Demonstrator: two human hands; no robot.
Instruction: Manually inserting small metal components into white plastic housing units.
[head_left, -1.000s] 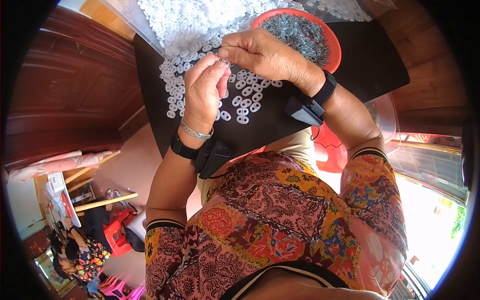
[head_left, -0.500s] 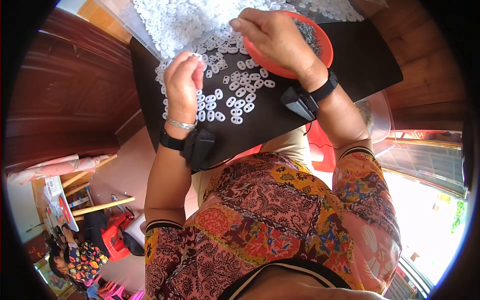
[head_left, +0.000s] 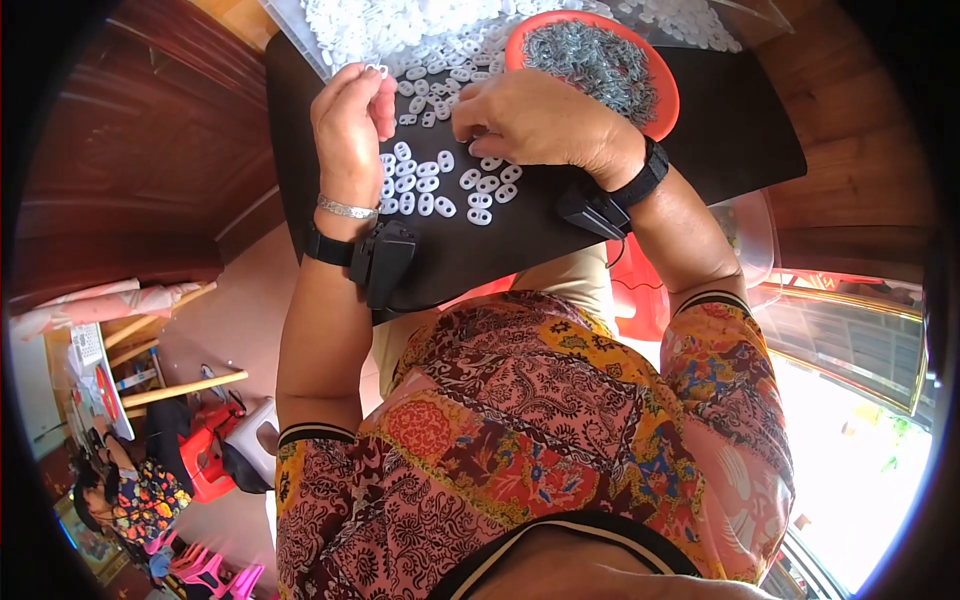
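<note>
Between the thumb and fingers of my left hand [head_left: 346, 128] is a small white plastic piece [head_left: 377, 70], partly covered by the fingertips. My right hand [head_left: 552, 118] is palm down over the table's loose pieces, its fingers bent together; whatever they hold, if anything, is hidden. White oval two-hole plastic pieces [head_left: 427, 184] lie flat between and below my hands. Smaller white pieces [head_left: 437, 105] are scattered just beyond them. Behind my right hand stands an orange bowl [head_left: 667, 100] of thin grey metal parts [head_left: 590, 62], too small to name exactly.
A clear bin [head_left: 308, 42] heaped with white pieces stands at the table's far side. The black table [head_left: 735, 125] has a rounded right corner. Black devices are strapped to both wrists. Another person [head_left: 145, 500] sits far left, near red and pink stools.
My right hand has come from above the far white heap, beside the bowl, down toward the loose oval pieces. My left hand stays raised with its piece. The view has shifted slightly.
</note>
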